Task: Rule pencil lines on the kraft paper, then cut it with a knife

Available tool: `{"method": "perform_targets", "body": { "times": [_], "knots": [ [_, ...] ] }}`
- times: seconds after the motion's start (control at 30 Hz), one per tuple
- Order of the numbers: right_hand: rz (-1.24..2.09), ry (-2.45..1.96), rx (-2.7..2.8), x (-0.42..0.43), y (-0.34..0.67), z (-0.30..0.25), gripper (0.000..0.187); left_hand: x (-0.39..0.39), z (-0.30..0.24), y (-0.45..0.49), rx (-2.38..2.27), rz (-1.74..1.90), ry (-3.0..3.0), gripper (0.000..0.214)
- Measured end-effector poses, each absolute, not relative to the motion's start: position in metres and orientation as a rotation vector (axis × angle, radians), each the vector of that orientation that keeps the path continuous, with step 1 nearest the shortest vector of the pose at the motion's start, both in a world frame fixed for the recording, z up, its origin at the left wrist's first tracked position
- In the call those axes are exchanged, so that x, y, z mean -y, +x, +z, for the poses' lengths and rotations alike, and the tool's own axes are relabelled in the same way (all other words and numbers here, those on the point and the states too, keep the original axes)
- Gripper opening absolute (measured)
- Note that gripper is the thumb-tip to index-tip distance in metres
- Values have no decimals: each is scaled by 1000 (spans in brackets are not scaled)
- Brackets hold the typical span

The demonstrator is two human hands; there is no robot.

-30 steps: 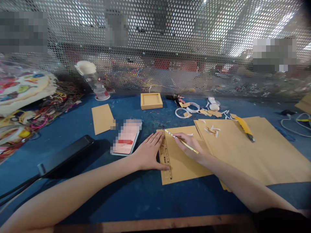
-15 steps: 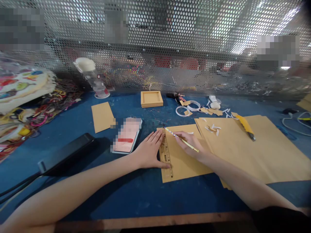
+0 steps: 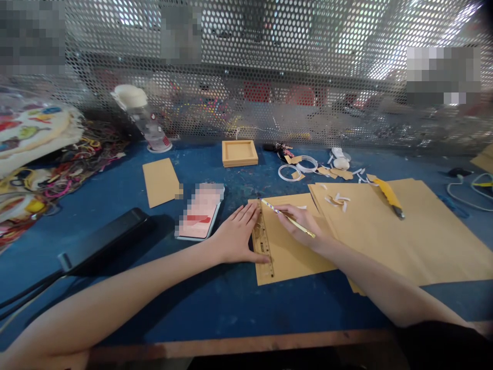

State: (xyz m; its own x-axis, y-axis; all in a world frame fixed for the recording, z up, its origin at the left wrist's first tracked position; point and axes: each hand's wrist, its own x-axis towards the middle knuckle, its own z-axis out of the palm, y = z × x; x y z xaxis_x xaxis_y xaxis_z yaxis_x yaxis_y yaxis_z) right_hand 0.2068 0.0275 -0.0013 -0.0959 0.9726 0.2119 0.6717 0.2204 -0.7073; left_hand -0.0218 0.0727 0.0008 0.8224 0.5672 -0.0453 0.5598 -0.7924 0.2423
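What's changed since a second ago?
No object visibly moved; nothing was taken hold of or let go. The whole scene sits slightly higher in view, so the camera likely tipped down. The left hand stays spread on the clear flat plastic ruler atop the brown paper sheet; the right hand still holds the slim pale patterned pencil near the ruler's far end.

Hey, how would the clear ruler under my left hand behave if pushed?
The clear ruler looks thin and plastic, so it's probably light and stiff. Lying flat on the smooth-looking brown sheet, it would likely slide rather than roll or tip, should the left hand let up.
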Motion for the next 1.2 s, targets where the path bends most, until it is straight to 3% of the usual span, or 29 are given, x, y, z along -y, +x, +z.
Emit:
{"method": "perform_targets", "body": {
  "times": [1.2],
  "knots": [
    [605, -1499, 1842, -26, 206, 1, 26, -74, -3, -22, -846, 50, 2815, 133]
  ]
}}
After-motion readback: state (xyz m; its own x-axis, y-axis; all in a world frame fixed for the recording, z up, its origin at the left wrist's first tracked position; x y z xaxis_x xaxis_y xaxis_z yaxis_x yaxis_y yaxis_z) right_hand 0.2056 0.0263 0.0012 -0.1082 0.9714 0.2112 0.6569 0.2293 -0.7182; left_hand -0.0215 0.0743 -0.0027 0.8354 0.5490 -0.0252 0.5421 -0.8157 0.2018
